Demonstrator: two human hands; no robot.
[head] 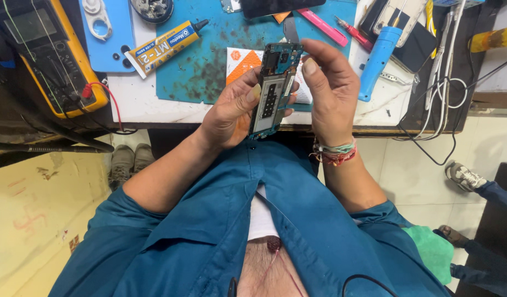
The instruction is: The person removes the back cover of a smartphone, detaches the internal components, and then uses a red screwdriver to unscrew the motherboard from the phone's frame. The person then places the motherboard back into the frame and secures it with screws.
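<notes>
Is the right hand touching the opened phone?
Touching. The head view shows the right hand with fingertips on the upper edge of the opened phone.

Bright even light, soft shadows, sharp focus, wide-angle edge distortion

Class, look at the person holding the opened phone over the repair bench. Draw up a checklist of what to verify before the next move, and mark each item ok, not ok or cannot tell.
1. Opened phone held by both hands, clear of the bench: ok.
2. Left hand supports the phone from the side, thumb on its inner frame: ok.
3. Right hand steadies the upper edge with its fingertips: ok.
4. Glue tube lies capped on the bench, within reach: ok.
5. Blue work mat clean: not ok, it is dark with stains.
6. Small screws or parts loose inside the phone: cannot tell.
</notes>
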